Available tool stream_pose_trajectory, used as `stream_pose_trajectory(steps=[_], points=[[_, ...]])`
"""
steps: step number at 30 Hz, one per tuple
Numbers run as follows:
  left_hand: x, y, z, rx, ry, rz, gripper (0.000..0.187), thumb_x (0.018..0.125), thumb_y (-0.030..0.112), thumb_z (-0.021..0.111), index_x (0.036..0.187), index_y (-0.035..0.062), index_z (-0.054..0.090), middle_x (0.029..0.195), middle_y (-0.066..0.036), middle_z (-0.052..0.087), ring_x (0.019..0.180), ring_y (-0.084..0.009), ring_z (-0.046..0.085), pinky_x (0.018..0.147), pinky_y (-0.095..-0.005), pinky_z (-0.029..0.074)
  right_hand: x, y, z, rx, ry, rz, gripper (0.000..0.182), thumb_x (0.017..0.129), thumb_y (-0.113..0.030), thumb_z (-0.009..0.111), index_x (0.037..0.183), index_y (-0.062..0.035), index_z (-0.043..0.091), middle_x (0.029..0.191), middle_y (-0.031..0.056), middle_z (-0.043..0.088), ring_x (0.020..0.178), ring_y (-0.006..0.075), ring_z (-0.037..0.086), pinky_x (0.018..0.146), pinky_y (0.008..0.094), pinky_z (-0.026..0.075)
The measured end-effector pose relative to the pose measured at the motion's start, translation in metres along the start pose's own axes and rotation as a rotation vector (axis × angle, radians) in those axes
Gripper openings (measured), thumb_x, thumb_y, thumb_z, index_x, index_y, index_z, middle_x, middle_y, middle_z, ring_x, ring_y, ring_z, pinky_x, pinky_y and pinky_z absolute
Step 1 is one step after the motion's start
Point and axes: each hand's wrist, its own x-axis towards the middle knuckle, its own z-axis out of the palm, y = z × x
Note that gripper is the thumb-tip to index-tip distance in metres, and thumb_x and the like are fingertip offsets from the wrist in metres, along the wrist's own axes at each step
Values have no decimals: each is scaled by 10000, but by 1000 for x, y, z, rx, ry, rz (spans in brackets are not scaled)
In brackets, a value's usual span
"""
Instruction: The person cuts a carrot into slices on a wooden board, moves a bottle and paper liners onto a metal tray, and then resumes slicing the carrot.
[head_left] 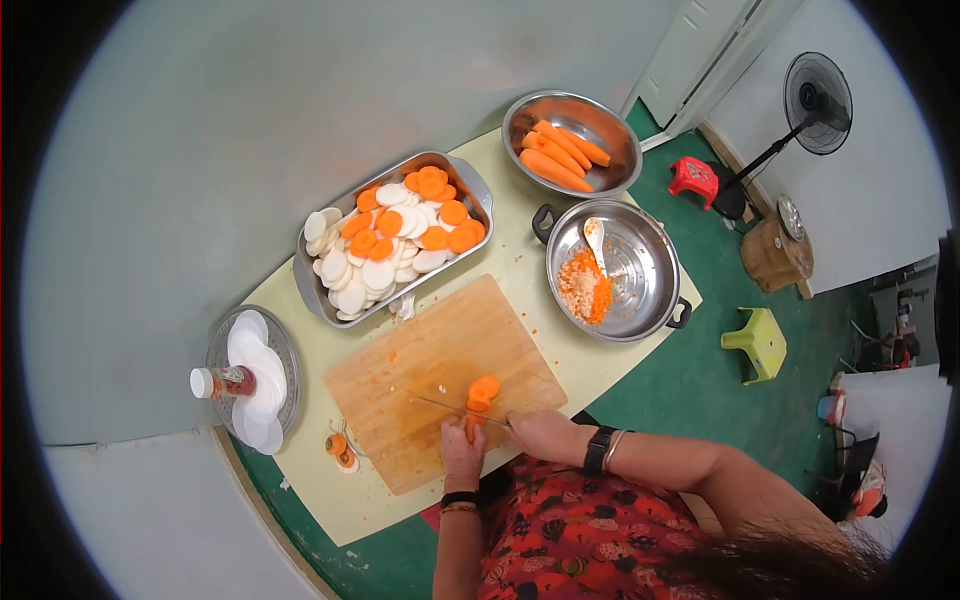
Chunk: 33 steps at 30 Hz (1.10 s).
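Observation:
My left hand (pixel 463 455) is closed around a partly cut carrot (pixel 474 424) near the front edge of the wooden cutting board (pixel 430 350). My right hand (pixel 545 435) grips a knife (pixel 440 404), its handle mostly hidden by the fingers. The thin blade lies across the carrot, just ahead of my left fingertips. Several fresh carrot slices (pixel 484 388) rest on the board beyond the blade. Small orange scraps are scattered over the wood.
A metal tray (pixel 305 290) holds white and carrot slices. Behind are a bowl (pixel 620 185) of whole carrots and a two-handled pan (pixel 650 260) with chopped bits and a white spoon (pixel 594 240). At left, a plate (pixel 292 372) carries white discs and a jar (pixel 235 382). Carrot ends (pixel 338 445) lie nearby.

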Motion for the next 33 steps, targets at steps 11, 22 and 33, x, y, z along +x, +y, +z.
stream_pose_trajectory(steps=[11, 22, 33], points=[[4, 3, -2, 47, 25, 29, 269, 759, 84, 666, 943, -18, 499, 883, -213, 524, 784, -388, 554, 653, -431, 489, 5, 3, 3, 7, -73, 49, 285, 938, -267, 449, 876, 3, 514, 635, 203, 602, 591, 389, 609, 548, 478, 489], [1, -4, 3, 52, 38, 5, 282, 758, 66, 654, 986, -13, 510, 913, -216, 541, 796, -400, 560, 655, -447, 494, 36, 1, 17, -25, -184, 35, 163, 868, -134, 471, 910, 17, 515, 698, 212, 632, 663, 379, 640, 585, 459, 504], [2, 15, -5, -168, 83, -171, 232, 834, 63, 601, 1027, -12, 495, 925, -202, 514, 835, -367, 510, 727, -412, 439, 28, 10, 12, 42, 6, 11, 281, 938, -246, 450, 855, 11, 527, 623, 210, 591, 578, 392, 595, 555, 478, 480]])
